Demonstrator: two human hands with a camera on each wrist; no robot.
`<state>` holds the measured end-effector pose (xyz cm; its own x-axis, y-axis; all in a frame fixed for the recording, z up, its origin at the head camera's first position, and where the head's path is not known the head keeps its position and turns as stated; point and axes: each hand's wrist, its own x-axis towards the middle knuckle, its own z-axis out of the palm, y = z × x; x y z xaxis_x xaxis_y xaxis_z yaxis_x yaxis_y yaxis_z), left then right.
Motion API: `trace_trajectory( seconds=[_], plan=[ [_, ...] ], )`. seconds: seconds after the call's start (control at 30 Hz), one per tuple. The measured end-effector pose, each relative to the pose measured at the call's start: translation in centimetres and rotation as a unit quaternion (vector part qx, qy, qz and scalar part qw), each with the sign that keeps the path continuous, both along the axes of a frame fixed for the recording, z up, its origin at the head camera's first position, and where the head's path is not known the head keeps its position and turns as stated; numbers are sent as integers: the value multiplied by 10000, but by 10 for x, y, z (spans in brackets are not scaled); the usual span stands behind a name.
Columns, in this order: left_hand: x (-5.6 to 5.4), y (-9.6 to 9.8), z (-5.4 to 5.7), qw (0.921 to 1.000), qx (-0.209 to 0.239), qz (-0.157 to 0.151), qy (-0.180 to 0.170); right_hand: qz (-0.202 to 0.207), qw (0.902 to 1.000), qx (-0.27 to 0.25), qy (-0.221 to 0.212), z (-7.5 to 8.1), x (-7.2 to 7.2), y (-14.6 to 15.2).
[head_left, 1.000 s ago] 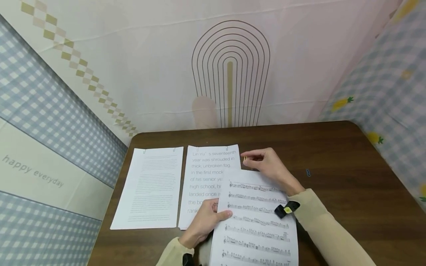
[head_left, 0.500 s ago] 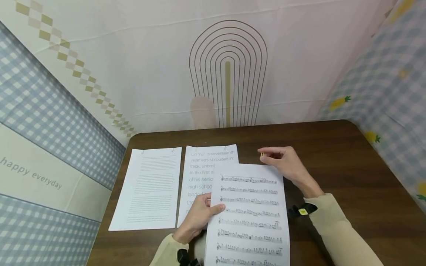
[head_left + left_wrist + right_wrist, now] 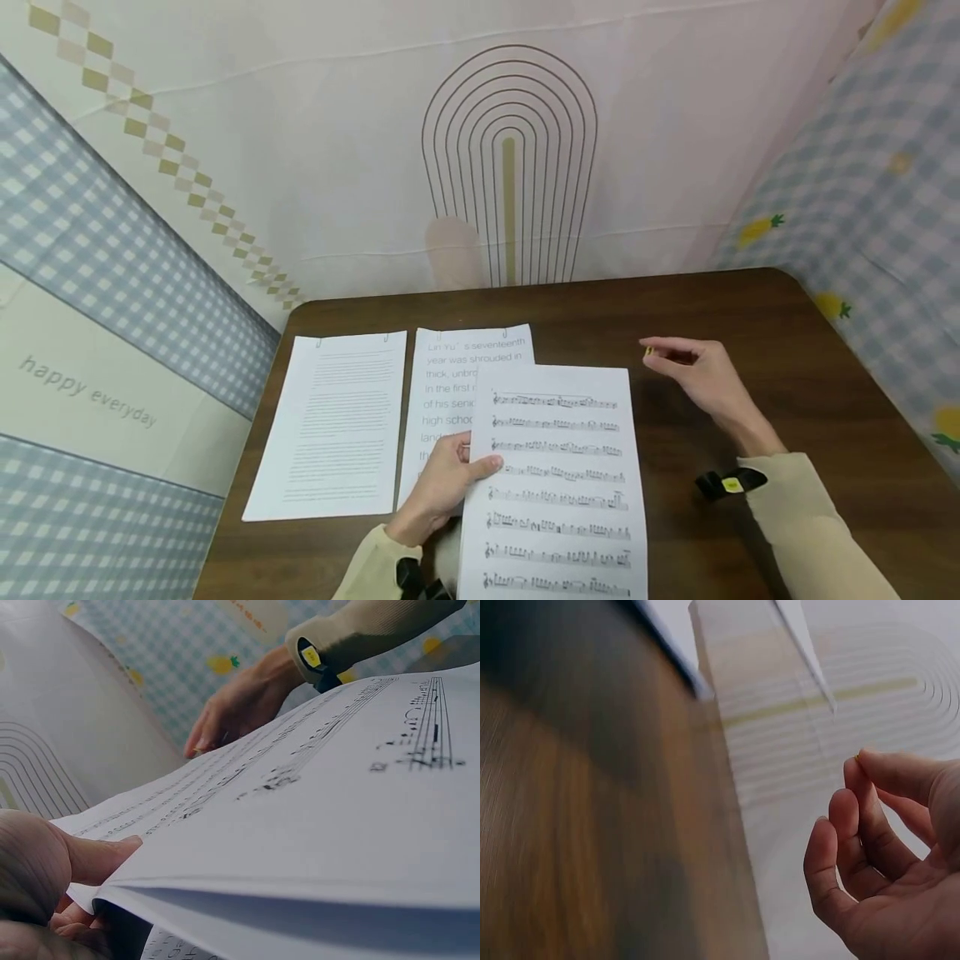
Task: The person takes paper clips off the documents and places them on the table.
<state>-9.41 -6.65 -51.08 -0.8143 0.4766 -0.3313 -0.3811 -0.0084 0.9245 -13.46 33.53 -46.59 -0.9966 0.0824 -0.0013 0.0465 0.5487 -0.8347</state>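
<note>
In the head view, our left hand (image 3: 446,479) grips the sheet music (image 3: 555,500) by its long left edge; beyond its top-right corner, our right hand (image 3: 705,379) pinches a yellow clip (image 3: 649,351). Left wrist: thumb (image 3: 105,859) atop the music. Right wrist: we barely see the clip.

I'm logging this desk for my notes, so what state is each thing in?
Small-print papers: lying flat, clipped at the far edge
Large-print papers: clipped at the far edge, partly covered
Sheet music: held, no clip visible at its far edge
Small yellow item: pinched above the table
Left hand: gripping the sheet music, thumb on top
Right hand: fingers pinching the small yellow item
</note>
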Motion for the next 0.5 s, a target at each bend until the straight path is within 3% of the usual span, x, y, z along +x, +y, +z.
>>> trace_trajectory(
  seconds=[0.5],
  plan=[
    [-1, -1, 2, 10000, 2, -33, 33, 40, 9960, 693, -570, -28, 15, 71]
  ],
)
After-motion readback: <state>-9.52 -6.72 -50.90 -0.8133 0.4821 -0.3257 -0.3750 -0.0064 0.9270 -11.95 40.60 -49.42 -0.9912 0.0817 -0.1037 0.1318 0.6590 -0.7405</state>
